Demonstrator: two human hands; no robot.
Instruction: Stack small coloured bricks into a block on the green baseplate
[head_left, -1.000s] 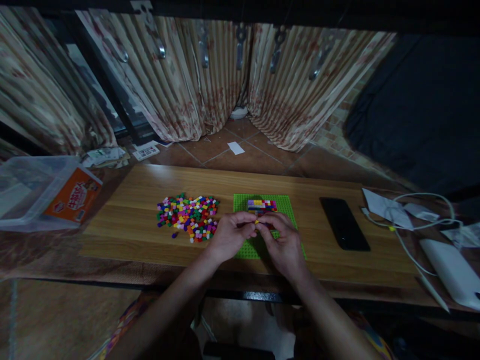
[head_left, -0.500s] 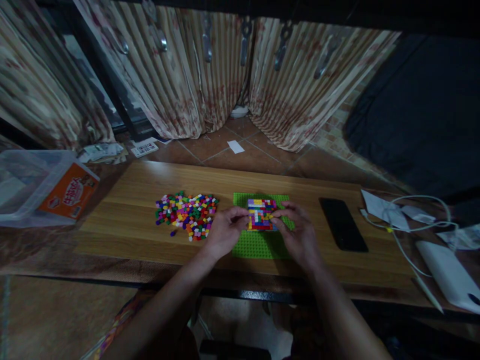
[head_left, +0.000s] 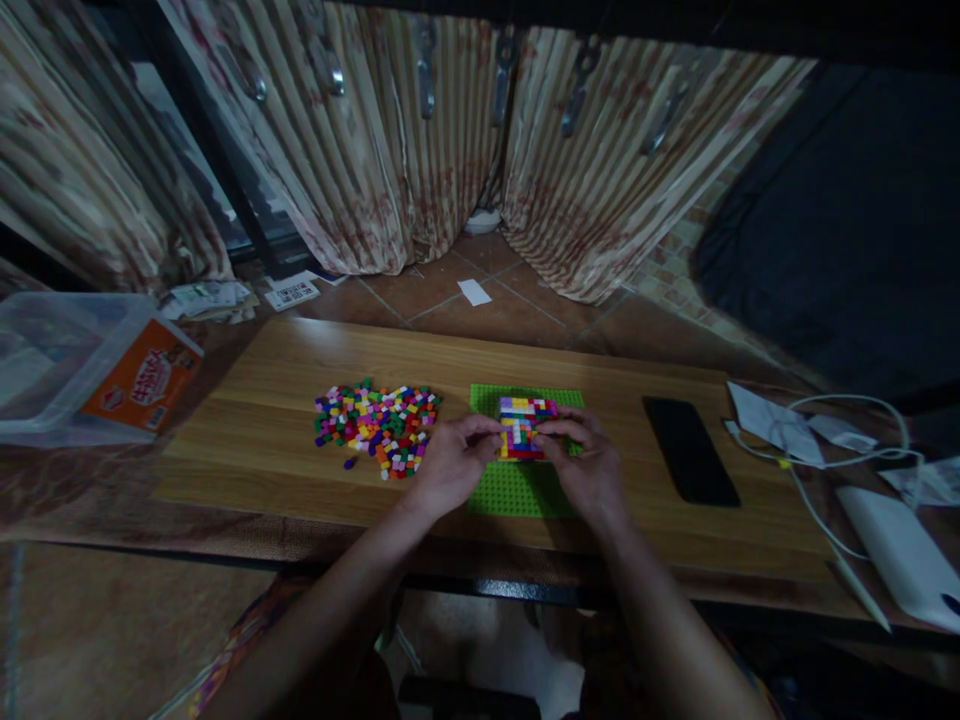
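Long wooden board (head_left: 255,420), pale grain running lengthwise, laid over a brown cloth (head_left: 225,535) that shows along its near edge; a dull shine at the board's far left corner. Light dim throughout.

Right of the board's middle: a green baseplate (head_left: 506,495), studs visible on the near part. The block build (head_left: 521,436), low and many-coloured, sits on the plate's far half, between the two hands.

Left hand (head_left: 452,465) at the build's left side, thumb and forefinger drawn near each other, tips at its edge. Right hand (head_left: 591,470) over the right side, fingers bent, tips close together at the build — whether either hand has a piece pinched, I cannot tell; too small.

Left of the plate, a loose heap of small blocks (head_left: 382,425), mixed colours; one dark block (head_left: 349,463) lies just outside it. Black phone (head_left: 690,450) flat on the board's right. Beyond the right end, a looped white cable (head_left: 855,400) and a white device (head_left: 900,550). At the far left, a clear plastic box (head_left: 52,420) with an orange label (head_left: 146,378).

Room: striped, flowered curtains (head_left: 360,160) down to brown tiles (head_left: 525,270) — one white paper (head_left: 474,292) on them. Dark cloth hanging (head_left: 832,220) at right.
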